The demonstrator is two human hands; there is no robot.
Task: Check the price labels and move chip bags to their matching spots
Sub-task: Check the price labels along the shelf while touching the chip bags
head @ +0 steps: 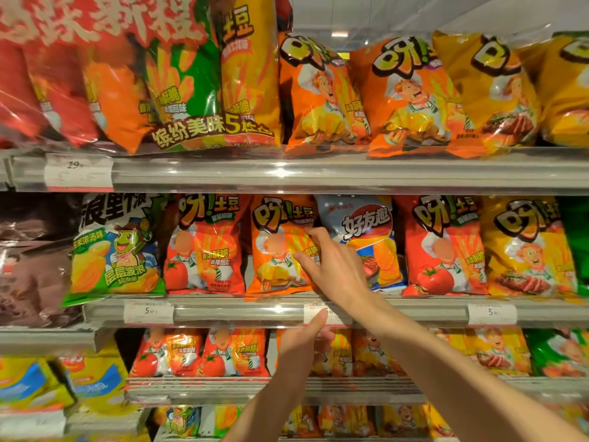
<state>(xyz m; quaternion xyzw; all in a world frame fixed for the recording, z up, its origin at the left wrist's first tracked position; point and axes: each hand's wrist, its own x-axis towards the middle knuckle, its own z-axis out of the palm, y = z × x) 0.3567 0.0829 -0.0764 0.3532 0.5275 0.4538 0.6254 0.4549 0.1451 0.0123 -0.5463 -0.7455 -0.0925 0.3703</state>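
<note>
At the upper left of the frame, a red multipack [95,59] carries large pale characters "新程" and, lower down, "缤纷美味5". The price label [78,172] beneath it reads "19". On the middle shelf, the orange bag [277,250] at centre shows "呀!土豆"; the blue-white bag [366,231] right of it reads "好友趣". At left, a green bag [114,250] reads "层层波浪". Three shelf labels below start with "5": left [148,311], centre [331,312], right [490,312]; smaller print is unreadable.

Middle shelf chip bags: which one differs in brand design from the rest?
The silver-blue chip bag beside the right hand; its neighbours are orange, red or yellow with a cartoon chef.
</note>
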